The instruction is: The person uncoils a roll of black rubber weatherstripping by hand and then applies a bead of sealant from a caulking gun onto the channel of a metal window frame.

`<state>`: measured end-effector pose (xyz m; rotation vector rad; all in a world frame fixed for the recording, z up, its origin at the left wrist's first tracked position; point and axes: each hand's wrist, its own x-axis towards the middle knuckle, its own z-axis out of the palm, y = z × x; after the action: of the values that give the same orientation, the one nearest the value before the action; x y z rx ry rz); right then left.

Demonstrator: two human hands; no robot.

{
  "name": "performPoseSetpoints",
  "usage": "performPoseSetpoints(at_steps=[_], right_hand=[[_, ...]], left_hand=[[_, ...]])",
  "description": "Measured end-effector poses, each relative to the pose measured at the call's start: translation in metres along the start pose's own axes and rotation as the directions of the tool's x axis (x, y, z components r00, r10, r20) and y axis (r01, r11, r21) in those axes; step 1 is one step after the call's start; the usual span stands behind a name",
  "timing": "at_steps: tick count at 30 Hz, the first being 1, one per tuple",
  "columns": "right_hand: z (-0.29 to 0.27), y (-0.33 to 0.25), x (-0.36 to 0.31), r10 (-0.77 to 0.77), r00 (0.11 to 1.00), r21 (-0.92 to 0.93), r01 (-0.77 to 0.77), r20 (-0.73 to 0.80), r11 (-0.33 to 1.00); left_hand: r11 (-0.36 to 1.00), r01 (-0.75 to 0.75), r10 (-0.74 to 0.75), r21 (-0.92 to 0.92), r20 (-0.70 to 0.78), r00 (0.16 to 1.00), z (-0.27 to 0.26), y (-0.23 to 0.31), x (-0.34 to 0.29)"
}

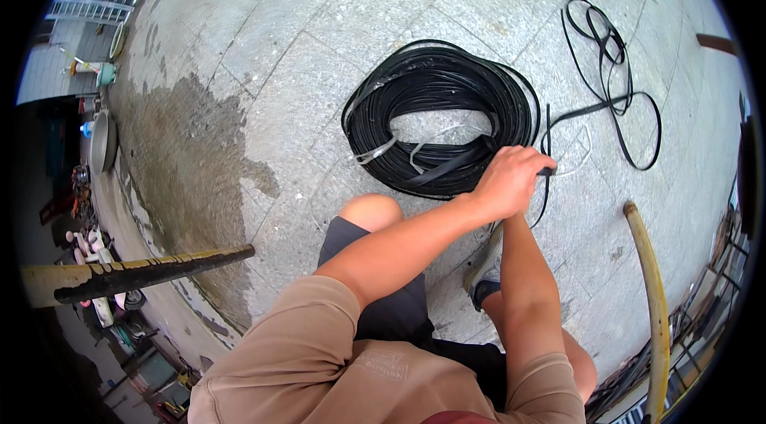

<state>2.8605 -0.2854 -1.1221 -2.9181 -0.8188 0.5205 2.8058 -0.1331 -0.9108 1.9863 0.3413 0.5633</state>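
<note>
A large coil of black cable or tubing (383,89) lies on the paving in front of me. A wide flat black strap (455,161) wraps around its near right side, and pale ties (375,154) go round it at the left. My left hand (509,178) is closed at the coil's near right edge, its fingers round a short black piece of strap that sticks out on the right. My right forearm (531,288) reaches up to the same spot. The right hand is almost wholly hidden beneath the left one, so its fingers do not show.
Loose loops of black strap (614,97) lie to the right, beside a thin pale tie (589,149). My shoe (485,264) is close to the coil. Yellowish poles (650,288) stand at both sides. A wet patch (191,137), a basin (104,142) and clutter lie left.
</note>
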Motion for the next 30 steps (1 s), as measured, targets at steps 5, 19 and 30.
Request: performPoseSetpoints(at_steps=[5, 19, 30], right_hand=[[-0.011, 0.009, 0.008, 0.044, 0.999, 0.037, -0.043, -0.015, 0.998], [-0.100, 0.036, 0.035, 0.306, 0.801, 0.599, -0.591, 0.514, 0.541], [-0.080, 0.108, -0.033, 0.568, 0.822, 0.153, -0.558, -0.027, 0.815]], left_hand=[[0.999, 0.033, -0.033, -0.023, -0.004, 0.999, -0.003, 0.000, 0.002], [0.995, 0.096, -0.097, -0.018, -0.225, 0.969, -0.027, -0.016, 0.028], [0.988, 0.154, -0.152, 0.014, -0.106, 0.983, -0.028, -0.021, 0.022]])
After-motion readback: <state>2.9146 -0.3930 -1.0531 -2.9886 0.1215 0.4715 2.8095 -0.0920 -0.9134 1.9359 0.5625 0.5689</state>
